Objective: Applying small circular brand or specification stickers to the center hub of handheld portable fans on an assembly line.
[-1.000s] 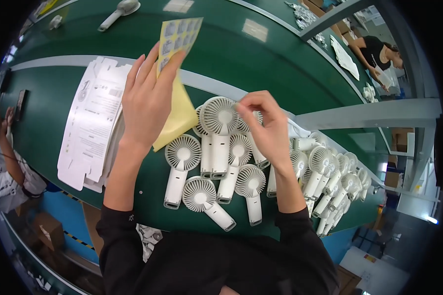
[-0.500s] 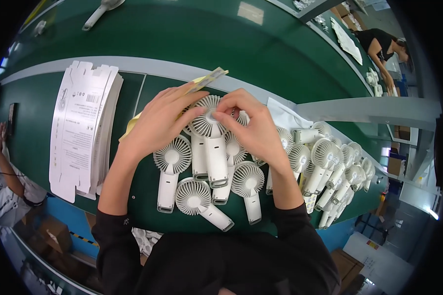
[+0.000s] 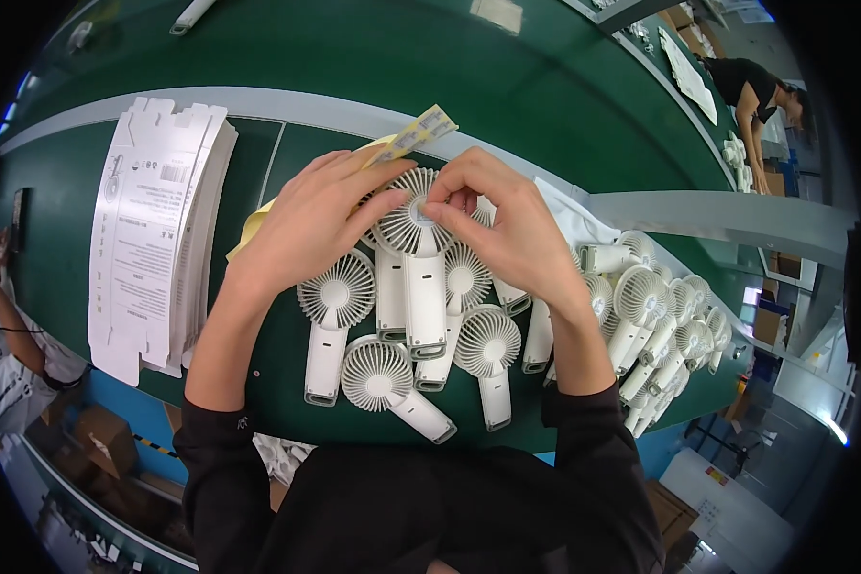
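Note:
A white handheld fan (image 3: 412, 230) lies face up on top of other fans, its handle pointing toward me. My left hand (image 3: 320, 218) lies over a yellow-backed sheet of labels (image 3: 416, 135), closed on it, with thumb and index finger against the fan's grille. At the grille's centre, my right hand (image 3: 507, 222) pinches thumb and index finger together over a small pale label (image 3: 421, 212), which the fingertips partly cover. Several more fans surround this one, including a fan (image 3: 336, 294) below my left hand and another fan (image 3: 488, 344) below my right.
A stack of flat white printed cartons (image 3: 148, 239) lies to the left on the green table (image 3: 268, 349). Heaped fans (image 3: 655, 320) and a white cloth or bag (image 3: 572, 215) are on the right. A grey rail (image 3: 287, 107) crosses behind. Co-workers are at far left and upper right.
The view has shifted slightly. My right fingertips remain at the fan's centre, and the end of the label sheet shows a little more beyond my left hand.

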The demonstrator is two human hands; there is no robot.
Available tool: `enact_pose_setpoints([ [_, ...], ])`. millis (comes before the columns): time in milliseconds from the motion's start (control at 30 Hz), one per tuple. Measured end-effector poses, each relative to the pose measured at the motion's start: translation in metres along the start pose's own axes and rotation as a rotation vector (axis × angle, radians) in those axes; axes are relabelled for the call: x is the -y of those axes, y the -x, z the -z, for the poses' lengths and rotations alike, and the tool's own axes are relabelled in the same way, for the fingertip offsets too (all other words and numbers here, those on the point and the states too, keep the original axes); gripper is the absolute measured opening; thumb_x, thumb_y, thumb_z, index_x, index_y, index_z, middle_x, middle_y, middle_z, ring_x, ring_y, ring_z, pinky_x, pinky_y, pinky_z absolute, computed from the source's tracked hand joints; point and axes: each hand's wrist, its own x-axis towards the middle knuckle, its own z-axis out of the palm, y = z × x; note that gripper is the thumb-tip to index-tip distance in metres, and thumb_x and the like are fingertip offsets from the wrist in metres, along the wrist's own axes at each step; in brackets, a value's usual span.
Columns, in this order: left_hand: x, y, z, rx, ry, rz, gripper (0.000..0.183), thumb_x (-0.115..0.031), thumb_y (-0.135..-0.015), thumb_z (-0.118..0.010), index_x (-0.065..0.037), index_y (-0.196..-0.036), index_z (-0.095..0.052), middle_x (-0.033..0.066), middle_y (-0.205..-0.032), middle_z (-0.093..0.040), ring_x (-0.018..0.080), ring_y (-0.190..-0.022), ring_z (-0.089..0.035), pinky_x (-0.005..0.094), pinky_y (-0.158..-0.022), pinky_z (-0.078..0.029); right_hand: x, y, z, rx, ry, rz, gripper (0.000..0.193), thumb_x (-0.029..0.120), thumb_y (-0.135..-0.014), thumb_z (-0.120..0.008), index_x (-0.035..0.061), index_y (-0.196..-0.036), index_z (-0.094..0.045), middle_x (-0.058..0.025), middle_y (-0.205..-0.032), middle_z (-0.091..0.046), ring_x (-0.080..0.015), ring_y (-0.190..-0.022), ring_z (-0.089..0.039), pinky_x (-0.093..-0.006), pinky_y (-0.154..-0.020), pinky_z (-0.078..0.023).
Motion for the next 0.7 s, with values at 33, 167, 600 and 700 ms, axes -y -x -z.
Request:
enact_pose_setpoints([
  [33,0.0003,0.0001,-0.0003,-0.009,-0.005,-0.012,0.034,-0.022,-0.098,-0.057,-0.006,-0.128,-0.061,0.0140,-0.121,-0.064,0.0331,-0.116,-0.056,0.0401,-0.102,-0.042,-0.0005,-0.0001,0.0000,0.002,0.001,0.009,0.012,0.006,-0.085,-0.072,-0.0012,-0.090,-0.064,-0.0043,-0.087,-0.058,-0.0127,-0.073,-0.051,-0.0263,-0.069,-0.045],
  [167,0.0018,0.0004,-0.0012,-0.004,-0.028,-0.015,0.034,-0.022,-0.098,-0.056,-0.006,-0.128,-0.061,0.0137,-0.120,-0.064,0.0332,-0.115,-0.057,0.0402,-0.102,-0.042,-0.0022,0.0000,-0.0012,-0.007,0.013,0.012,0.012,0.006,-0.085,-0.072,-0.0015,-0.090,-0.064,-0.0045,-0.088,-0.058,-0.0129,-0.073,-0.050,-0.0262,-0.068,-0.045],
  [600,0.0008,0.0007,-0.0014,-0.013,-0.001,-0.002,0.034,-0.023,-0.098,-0.057,-0.006,-0.127,-0.062,0.0131,-0.119,-0.065,0.0324,-0.114,-0.057,0.0399,-0.101,-0.043,-0.0048,0.0040,-0.0071,-0.035,0.090,0.126,0.011,0.004,-0.086,-0.070,-0.0008,-0.092,-0.063,-0.0072,-0.095,-0.059,-0.0156,-0.077,-0.056,-0.0280,-0.070,-0.047],
  [700,0.0006,0.0009,-0.0019,-0.028,-0.005,-0.010,0.034,-0.023,-0.098,-0.057,-0.006,-0.126,-0.062,0.0129,-0.120,-0.065,0.0324,-0.114,-0.057,0.0397,-0.100,-0.043,-0.0053,0.0043,-0.0071,-0.054,0.077,0.101,0.011,0.004,-0.086,-0.070,-0.0010,-0.091,-0.063,-0.0066,-0.095,-0.059,-0.0150,-0.076,-0.054,-0.0273,-0.070,-0.046],
])
